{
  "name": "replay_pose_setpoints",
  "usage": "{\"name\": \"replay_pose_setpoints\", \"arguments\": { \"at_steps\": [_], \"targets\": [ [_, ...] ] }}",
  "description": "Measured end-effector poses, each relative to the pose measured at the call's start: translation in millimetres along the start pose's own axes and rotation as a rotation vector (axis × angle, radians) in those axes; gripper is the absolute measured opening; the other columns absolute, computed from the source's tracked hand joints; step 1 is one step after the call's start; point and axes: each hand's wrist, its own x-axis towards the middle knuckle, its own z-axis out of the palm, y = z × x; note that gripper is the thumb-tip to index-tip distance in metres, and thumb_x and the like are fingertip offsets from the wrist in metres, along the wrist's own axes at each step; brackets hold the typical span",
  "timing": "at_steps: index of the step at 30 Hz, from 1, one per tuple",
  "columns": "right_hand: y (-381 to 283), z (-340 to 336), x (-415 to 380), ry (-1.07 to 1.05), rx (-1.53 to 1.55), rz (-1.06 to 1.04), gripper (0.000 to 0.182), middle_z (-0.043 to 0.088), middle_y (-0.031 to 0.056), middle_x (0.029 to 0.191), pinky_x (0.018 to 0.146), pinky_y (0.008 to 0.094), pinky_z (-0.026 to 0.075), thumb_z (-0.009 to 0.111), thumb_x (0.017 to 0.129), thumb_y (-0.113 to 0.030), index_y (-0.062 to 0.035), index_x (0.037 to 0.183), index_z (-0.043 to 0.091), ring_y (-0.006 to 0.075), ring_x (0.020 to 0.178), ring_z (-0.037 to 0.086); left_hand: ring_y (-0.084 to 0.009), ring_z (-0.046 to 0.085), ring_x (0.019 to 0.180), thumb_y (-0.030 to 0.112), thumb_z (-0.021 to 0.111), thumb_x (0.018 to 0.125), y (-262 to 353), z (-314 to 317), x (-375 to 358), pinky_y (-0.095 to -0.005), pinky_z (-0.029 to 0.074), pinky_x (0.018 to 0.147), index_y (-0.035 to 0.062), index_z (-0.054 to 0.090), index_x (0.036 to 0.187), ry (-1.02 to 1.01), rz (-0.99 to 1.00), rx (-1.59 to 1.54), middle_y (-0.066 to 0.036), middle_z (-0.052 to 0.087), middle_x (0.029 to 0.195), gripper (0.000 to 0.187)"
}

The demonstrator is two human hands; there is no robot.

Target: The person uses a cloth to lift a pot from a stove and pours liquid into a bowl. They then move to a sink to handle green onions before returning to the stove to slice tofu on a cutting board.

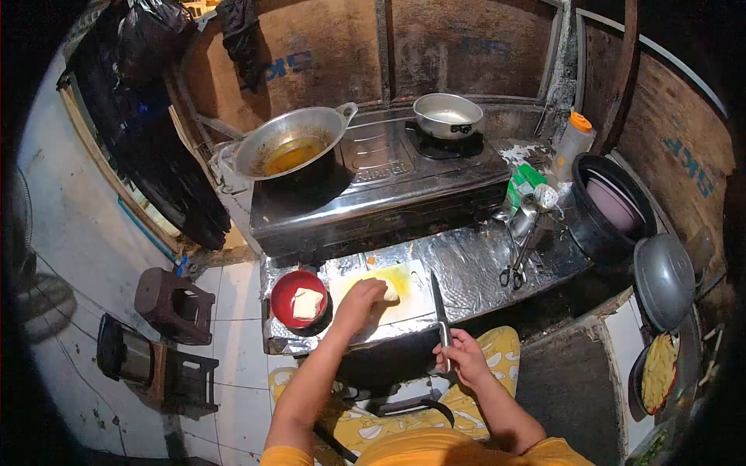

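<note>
My left hand (360,305) is closed on a pale block of tofu (390,291), pressed on the white cutting board (412,309). Most of the block is hidden under my fingers. The board has a yellow stain around it. In my right hand (464,357) is a knife (439,303), gripped by its handle, with the blade pointing away from me along the board's right edge, apart from the tofu. Left of the board, a red bowl (284,286) holds a white block (308,304) that looks like tofu.
Behind the board stands a gas stove (381,198) with a wok (256,147) of oil and a small pot (447,109). Scissors (513,273) and ladles (528,208) lie right, near a black tub (583,221). A lid (664,276) and stools (175,303) flank the counter.
</note>
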Motion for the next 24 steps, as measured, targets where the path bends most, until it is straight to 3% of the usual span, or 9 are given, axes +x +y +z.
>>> {"name": "replay_pose_setpoints", "arguments": {
  "at_steps": [3, 5, 6, 8, 9, 12, 14, 17, 24],
  "targets": [
    [6, 13, 8, 0.014, -0.098, -0.049, 0.038, 0.065, 0.0136, 0.095, 0.065, 0.0291, 0.056, 0.057, 0.089, -0.001, -0.0018, 0.125, 0.045, 0.0173, 0.078, 0.065, -0.0342, 0.054, 0.118, 0.013, 0.073, 0.077, 7, 0, -14, -0.0406, 0.044, 0.101, 0.0052, 0.062, 0.113, 0.002, 0.029, -0.033, -0.015, 0.059, 0.123, 0.038],
    [6, 30, 12, 0.162, -0.506, -0.07, 0.038, 0.064, 0.0177, 0.097, 0.068, 0.0358, 0.056, 0.055, 0.089, -0.003, -0.0012, 0.126, 0.044, 0.0245, 0.078, 0.066, -0.0354, 0.053, 0.12, 0.017, 0.074, 0.078, 16, -6, -20, -0.0438, 0.042, 0.104, 0.0052, 0.061, 0.114, 0.001, 0.028, -0.034, -0.015, 0.058, 0.126, 0.04],
    [7, 36, 14, 0.157, -0.511, -0.069, 0.038, 0.064, 0.0177, 0.097, 0.068, 0.0358, 0.056, 0.055, 0.089, -0.003, -0.0012, 0.126, 0.044, 0.0245, 0.078, 0.066, -0.0354, 0.053, 0.12, 0.017, 0.074, 0.078, 17, -6, -23, -0.0438, 0.042, 0.104, 0.0052, 0.061, 0.114, 0.007, 0.024, -0.032, -0.015, 0.058, 0.126, 0.04],
    [10, 46, 18, 0.19, -1.007, -0.507, 0.041, 0.063, 0.0243, 0.1, 0.076, 0.0455, 0.052, 0.052, 0.089, -0.004, -0.0003, 0.128, 0.041, 0.0383, 0.084, 0.064, -0.0366, 0.05, 0.123, 0.018, 0.074, 0.078, 17, -6, -28, -0.0449, 0.04, 0.106, 0.0051, 0.061, 0.115, 0.08, -0.084, -0.103, -0.016, 0.056, 0.128, 0.041],
    [13, 50, 23, 0.16, -1.043, -0.572, 0.048, 0.057, 0.032, 0.106, 0.084, 0.0522, 0.046, 0.05, 0.089, -0.006, -0.0009, 0.135, 0.038, 0.0502, 0.091, 0.057, -0.0366, 0.05, 0.123, 0.018, 0.074, 0.078, 16, -7, -29, -0.0449, 0.04, 0.106, 0.0051, 0.061, 0.115, 0.084, -0.087, -0.101, -0.016, 0.056, 0.128, 0.041],
    [13, 70, 26, 0.169, -1.193, -0.599, 0.051, 0.056, 0.0304, 0.108, 0.085, 0.0489, 0.046, 0.05, 0.091, -0.007, -0.0022, 0.14, 0.037, 0.0475, 0.095, 0.057, -0.0361, 0.046, 0.128, 0.019, 0.073, 0.079, 13, -6, -27, -0.043, 0.038, 0.108, 0.0058, 0.06, 0.121, 0.076, -0.135, -0.051, -0.016, 0.053, 0.133, 0.046],
    [5, 82, 22, 0.134, -1.217, -0.588, 0.052, 0.054, 0.0306, 0.106, 0.084, 0.0517, 0.045, 0.047, 0.094, -0.01, -0.003, 0.143, 0.035, 0.0488, 0.094, 0.055, -0.0392, 0.045, 0.128, 0.026, 0.071, 0.082, 13, -5, -24, -0.045, 0.038, 0.108, 0.005, 0.06, 0.12, 0.085, -0.112, -0.046, -0.018, 0.053, 0.132, 0.045],
    [7, 88, 23, 0.117, -1.293, -0.465, 0.051, 0.053, 0.0286, 0.1, 0.08, 0.0523, 0.046, 0.047, 0.097, -0.015, -0.004, 0.145, 0.033, 0.047, 0.088, 0.056, -0.0396, 0.045, 0.128, 0.027, 0.066, 0.086, 16, -2, -20, -0.0454, 0.037, 0.108, 0.005, 0.06, 0.12, 0.076, -0.153, -0.026, -0.018, 0.053, 0.131, 0.041],
    [15, 81, 26, 0.11, -1.382, -0.478, 0.051, 0.051, 0.0267, 0.095, 0.073, 0.0528, 0.049, 0.048, 0.096, -0.014, -0.0065, 0.145, 0.034, 0.045, 0.08, 0.057, -0.0401, 0.046, 0.126, 0.022, 0.059, 0.091, 13, 9, -14, -0.0465, 0.037, 0.106, 0.0057, 0.061, 0.121, 0.122, -0.176, -0.037, -0.017, 0.055, 0.128, 0.034]
  ]
}}
